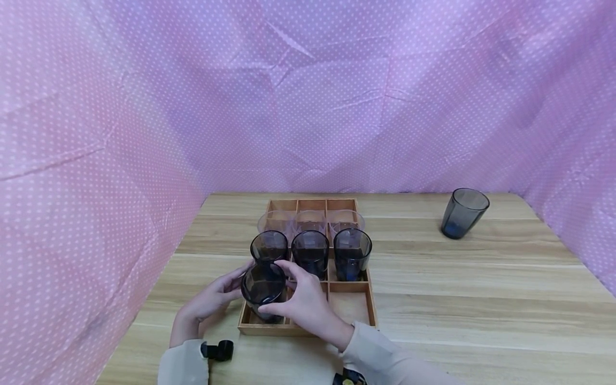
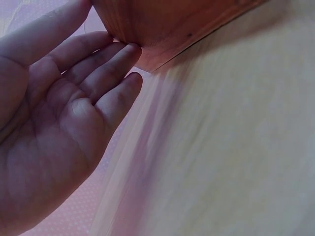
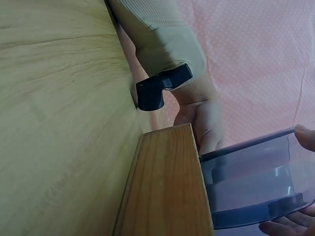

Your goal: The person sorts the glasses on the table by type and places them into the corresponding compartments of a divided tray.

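Observation:
My right hand [image 1: 308, 302] holds a dark glass tumbler [image 1: 263, 289] between thumb and fingers, at the near-left compartment of a divided wooden box [image 1: 269, 331]. In the right wrist view, the tumbler [image 3: 251, 187] rises above the box wall [image 3: 167, 182], and its base is hidden. Beside it my left hand [image 1: 214, 299] has its fingers loosely extended; in the left wrist view, fingertips touch the box's corner [image 2: 142, 34]. Three more dark tumblers stand in the middle row: left [image 1: 269, 247], centre [image 1: 310, 251] and right [image 1: 353, 251].
Clear cups [image 1: 346, 218] stand in a row behind the dark ones inside the box. Another dark tumbler [image 1: 464, 214] is on the wooden table [image 1: 457, 310] at the back right. A pink dotted cloth [image 1: 337, 107] hangs around the table's back and sides.

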Tool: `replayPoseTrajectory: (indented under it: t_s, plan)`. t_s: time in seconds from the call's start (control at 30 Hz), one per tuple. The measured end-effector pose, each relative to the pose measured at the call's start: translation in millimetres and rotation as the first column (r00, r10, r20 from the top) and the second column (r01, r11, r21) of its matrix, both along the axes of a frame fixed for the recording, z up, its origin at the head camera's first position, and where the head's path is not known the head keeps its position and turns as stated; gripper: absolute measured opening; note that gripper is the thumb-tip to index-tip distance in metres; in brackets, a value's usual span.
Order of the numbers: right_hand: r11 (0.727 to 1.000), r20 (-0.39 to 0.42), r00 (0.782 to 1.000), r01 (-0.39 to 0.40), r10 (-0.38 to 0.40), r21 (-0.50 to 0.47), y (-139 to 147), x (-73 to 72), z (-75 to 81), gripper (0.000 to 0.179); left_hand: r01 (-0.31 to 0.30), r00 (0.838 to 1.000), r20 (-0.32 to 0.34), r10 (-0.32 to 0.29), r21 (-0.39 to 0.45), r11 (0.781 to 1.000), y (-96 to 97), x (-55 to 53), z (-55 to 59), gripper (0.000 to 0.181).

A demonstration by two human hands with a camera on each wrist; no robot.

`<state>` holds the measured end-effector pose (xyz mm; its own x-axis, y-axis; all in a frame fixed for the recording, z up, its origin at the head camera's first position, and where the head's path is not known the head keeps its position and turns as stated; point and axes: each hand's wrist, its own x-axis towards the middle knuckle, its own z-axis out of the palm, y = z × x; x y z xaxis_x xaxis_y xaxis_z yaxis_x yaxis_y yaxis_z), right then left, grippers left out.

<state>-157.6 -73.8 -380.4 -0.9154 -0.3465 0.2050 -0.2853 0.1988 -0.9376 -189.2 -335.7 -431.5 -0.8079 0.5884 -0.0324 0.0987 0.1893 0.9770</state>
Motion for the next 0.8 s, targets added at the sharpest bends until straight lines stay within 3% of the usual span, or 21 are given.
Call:
replayPoseTrajectory:
  t_s: [0.3, 0.8]
  plan:
    - [0.998, -0.006, 1.0, 0.0, 0.001, 0.067, -2.8, -0.8, -4.0, 0.077, -0.001, 1.0, 0.005, 0.001, 0.003, 1.0, 2.0, 1.0, 1.4, 0.069]
    - [0.981, 0.012, 1.0, 0.005, -0.008, 0.193, -4.4, 4.2, 3.8, 0.083, 0.004, 1.0, -0.009, -0.004, -0.021, 1.0, 0.2, 0.7, 2.9, 0.067]
